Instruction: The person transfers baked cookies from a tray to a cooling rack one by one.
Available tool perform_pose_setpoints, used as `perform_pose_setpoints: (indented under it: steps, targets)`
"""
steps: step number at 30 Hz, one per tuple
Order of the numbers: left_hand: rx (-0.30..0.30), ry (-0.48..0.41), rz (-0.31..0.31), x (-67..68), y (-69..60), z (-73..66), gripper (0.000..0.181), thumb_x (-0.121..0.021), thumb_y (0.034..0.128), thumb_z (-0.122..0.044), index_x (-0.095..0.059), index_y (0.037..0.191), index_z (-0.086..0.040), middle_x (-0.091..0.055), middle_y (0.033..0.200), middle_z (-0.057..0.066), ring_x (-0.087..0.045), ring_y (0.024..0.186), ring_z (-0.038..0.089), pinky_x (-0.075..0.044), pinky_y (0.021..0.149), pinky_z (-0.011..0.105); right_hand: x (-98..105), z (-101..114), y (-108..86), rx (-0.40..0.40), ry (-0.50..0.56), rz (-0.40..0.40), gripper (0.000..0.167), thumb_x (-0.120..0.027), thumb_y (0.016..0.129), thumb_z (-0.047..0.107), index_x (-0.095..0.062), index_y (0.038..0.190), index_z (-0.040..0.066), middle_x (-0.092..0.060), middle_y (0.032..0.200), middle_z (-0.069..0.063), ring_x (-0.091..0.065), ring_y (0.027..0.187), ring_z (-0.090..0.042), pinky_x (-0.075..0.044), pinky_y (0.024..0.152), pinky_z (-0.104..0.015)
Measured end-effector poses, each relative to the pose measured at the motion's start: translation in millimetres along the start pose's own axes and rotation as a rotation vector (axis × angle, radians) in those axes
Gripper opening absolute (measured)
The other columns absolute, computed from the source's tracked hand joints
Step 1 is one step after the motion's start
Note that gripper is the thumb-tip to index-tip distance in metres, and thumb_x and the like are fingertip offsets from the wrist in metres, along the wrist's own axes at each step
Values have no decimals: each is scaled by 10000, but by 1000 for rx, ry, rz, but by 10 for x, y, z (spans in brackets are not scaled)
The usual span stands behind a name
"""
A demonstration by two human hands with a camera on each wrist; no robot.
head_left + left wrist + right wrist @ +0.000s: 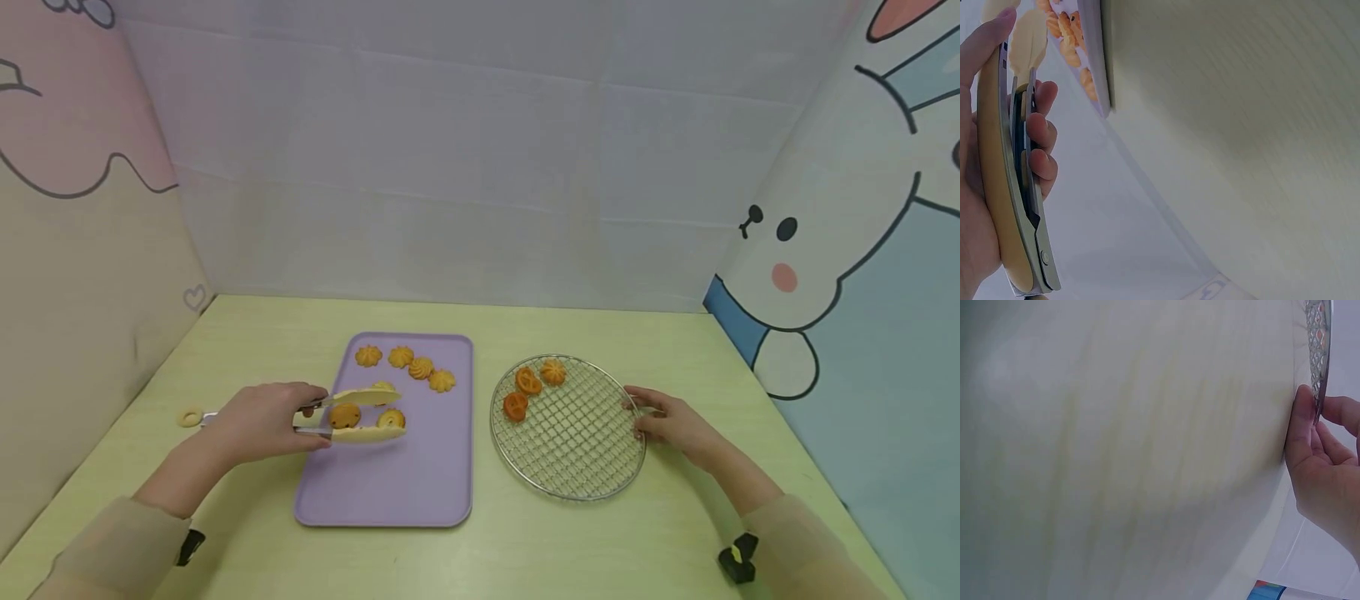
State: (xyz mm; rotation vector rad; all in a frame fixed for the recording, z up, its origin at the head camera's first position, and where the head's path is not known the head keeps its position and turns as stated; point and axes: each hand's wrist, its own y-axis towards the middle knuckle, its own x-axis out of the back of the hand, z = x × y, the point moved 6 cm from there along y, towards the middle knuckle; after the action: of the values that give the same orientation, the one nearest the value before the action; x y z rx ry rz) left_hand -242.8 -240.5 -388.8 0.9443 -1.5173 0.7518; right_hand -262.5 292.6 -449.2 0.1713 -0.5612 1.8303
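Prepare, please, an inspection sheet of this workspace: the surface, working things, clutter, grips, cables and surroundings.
Surface: pale table, faint wood grain.
Job's things: purple tray with seven visible cookies; round wire rack with three more; tongs, tips apart, over the tray.
Clutter: nothing seen.
Grips: left grip holds the tongs; right grip pinches the rack's rim.
Cables: nothing seen.
Surroundings: creased pale backdrop, cartoon-printed side panels.
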Motion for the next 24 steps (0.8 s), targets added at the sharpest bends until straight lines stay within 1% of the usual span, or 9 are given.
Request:
perform_pose_setpoints:
  steps: [6,11,16,24]
  targets:
    - [8,-10,28,-72,27,4,613,-771,672,-544,-663,1075,-94,-626,826,-86,-547,700,68,-447,572,304,-14,21,-8,13,10,12,626,-542,928,56,-239,1472,-13,-300,1442,-299,-566,945,-119,-516,794,-277]
    - [8,-10,30,-113,61,22,610,-772,668,-545,-668,1073,-101,-621,817,-88,-534,692,61,-426,553,292,-17,27,-10,11,7,11,627,-544,928,61,-242,1473,-7,-313,1434,-293,-562,949,-116,-515,792,-272]
    - [2,-6,23,-126,86,27,606,-779,664,-531,-669,1072,-97,-615,808,-95,-529,684,59,-421,547,289,-3,3,0,-10,-11,-6,624,-552,917,55,-267,1471,10,-330,1429,-272,-567,938,-117,-512,787,-265]
    - [-3,-4,24,-124,81,-12,582,-781,683,-496,-676,1073,-77,-656,850,-68,-569,708,78,-471,586,328,13,1,3,-10,-3,-8,622,-541,917,42,-264,1473,16,-329,1423,-274,-564,939,-135,-512,789,-269]
